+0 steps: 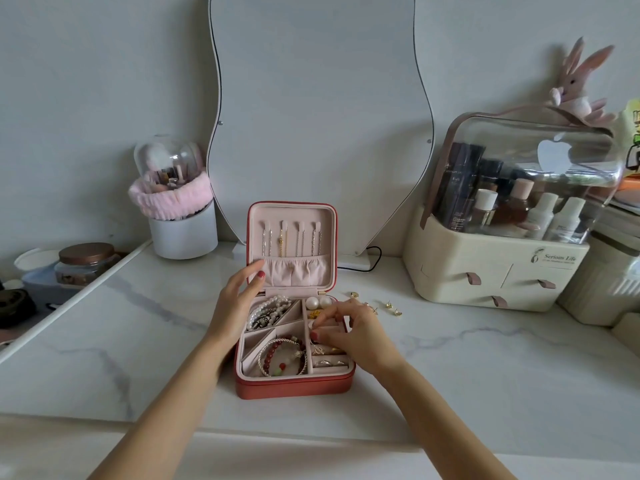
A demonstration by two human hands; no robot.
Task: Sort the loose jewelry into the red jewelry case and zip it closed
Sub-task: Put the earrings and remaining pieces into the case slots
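Note:
The red jewelry case (294,388) lies open on the marble top, its pink lid (292,249) upright with several chains hung inside. The tray holds a pearl bracelet (268,311), a red bead bracelet (282,356), two pearl earrings (318,302) and rings (329,362). My left hand (239,299) rests against the case's left side, thumb touching the lid's lower edge. My right hand (349,332) hovers over the right-hand slots with fingers curled down into them; whether they pinch a piece is hidden. Loose gold earrings (391,306) lie on the table right of the case.
A wavy mirror (318,116) stands behind the case, its cable (367,263) trailing right. A white brush cup with a pink band (180,220) sits back left, a cream cosmetics organizer (502,268) back right. A jar (86,263) stands at far left.

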